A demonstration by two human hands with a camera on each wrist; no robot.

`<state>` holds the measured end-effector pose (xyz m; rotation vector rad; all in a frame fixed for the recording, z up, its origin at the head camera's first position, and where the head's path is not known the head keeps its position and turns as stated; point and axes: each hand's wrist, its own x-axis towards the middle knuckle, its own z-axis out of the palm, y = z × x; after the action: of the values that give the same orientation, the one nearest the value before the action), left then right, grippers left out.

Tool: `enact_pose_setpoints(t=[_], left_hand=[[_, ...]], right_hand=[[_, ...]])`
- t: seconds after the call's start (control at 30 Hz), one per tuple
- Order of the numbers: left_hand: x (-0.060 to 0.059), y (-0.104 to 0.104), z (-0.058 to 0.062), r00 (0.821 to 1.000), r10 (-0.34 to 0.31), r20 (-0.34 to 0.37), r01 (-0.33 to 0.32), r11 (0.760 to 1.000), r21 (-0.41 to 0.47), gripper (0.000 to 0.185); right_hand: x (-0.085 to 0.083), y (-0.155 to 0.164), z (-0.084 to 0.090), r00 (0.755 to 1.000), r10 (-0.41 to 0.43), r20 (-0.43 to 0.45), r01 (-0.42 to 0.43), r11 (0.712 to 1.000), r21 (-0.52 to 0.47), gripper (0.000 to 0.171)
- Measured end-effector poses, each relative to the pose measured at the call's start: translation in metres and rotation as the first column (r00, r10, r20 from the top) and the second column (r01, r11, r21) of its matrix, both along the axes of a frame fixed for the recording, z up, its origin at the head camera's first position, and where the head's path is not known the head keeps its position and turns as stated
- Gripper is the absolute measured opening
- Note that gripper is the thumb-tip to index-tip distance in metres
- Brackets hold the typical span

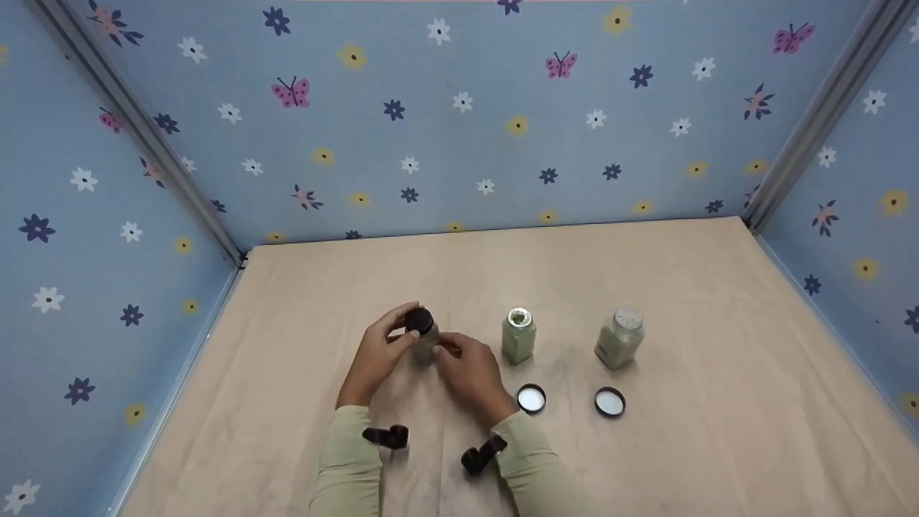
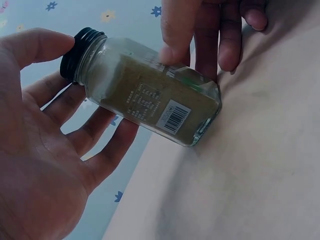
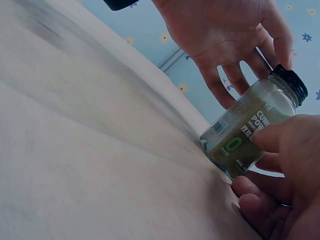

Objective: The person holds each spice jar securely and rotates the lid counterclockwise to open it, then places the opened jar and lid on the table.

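A small clear glass spice jar with a black ribbed screw cap (image 1: pixel 422 332), filled with olive-brown powder, stands on the beige cloth-covered table (image 1: pixel 689 459) between the two hands. The right hand (image 1: pixel 470 373) grips the jar's body, thumb on one face and fingers curled round the other, evidently to steady it. The left hand (image 1: pixel 377 355) cups around the cap with fingers spread and relaxed, at or just beside the ribbing without pinching it.

In the left wrist view the jar (image 2: pixel 150 95) shows its barcode label, and the left hand's palm and fingers (image 2: pixel 95 135) lie open behind the cap, while the right hand's fingertips (image 2: pixel 175 50) press the glass from the far side. The right wrist view alone shows the jar's (image 3: pixel 250 130) printed front with a green ring mark, and its base meeting the cloth; here the left hand (image 3: pixel 225 35) hovers above the cap.

To the right of the right hand stand a square glass jar of pale green powder with its mouth uncovered (image 1: pixel 518 334) and, further right, a similar jar with a perforated shaker top (image 1: pixel 619 337). Two round black lids with pale liners, the nearer lid (image 1: pixel 531 398) and the farther lid (image 1: pixel 609 402), lie upturned in front of them, each plausibly kept by its own jar. Only the head view shows these, together with the blue flowered walls (image 1: pixel 459 129).
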<state>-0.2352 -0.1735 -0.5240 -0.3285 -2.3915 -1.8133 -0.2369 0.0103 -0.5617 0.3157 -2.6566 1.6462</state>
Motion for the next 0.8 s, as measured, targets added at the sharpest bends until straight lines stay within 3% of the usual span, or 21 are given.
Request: enact_pose_setpoints(t=[0.37, 0.6, 0.73, 0.8], left_hand=[[0.004, -0.002, -0.005, 0.999, 0.038, -0.037, -0.038, 0.999, 0.001, 0.048], [0.004, 0.000, -0.009, 0.997, 0.073, -0.015, -0.072, 0.996, 0.049, 0.046], [0.006, 0.002, -0.006, 0.996, 0.092, -0.014, -0.091, 0.994, 0.069, 0.047], [0.010, 0.004, 0.001, 0.994, 0.107, -0.025, -0.105, 0.991, 0.085, 0.046]], right_hand=[[0.000, -0.001, -0.001, 1.000, -0.009, 0.015, 0.009, 1.000, -0.008, 0.030], [0.000, -0.001, -0.002, 1.000, -0.020, 0.010, 0.020, 1.000, 0.020, 0.030], [0.000, -0.001, -0.001, 1.000, -0.021, 0.004, 0.021, 1.000, 0.008, 0.029], [0.000, -0.001, -0.001, 1.000, -0.019, 0.007, 0.018, 1.000, 0.001, 0.030]])
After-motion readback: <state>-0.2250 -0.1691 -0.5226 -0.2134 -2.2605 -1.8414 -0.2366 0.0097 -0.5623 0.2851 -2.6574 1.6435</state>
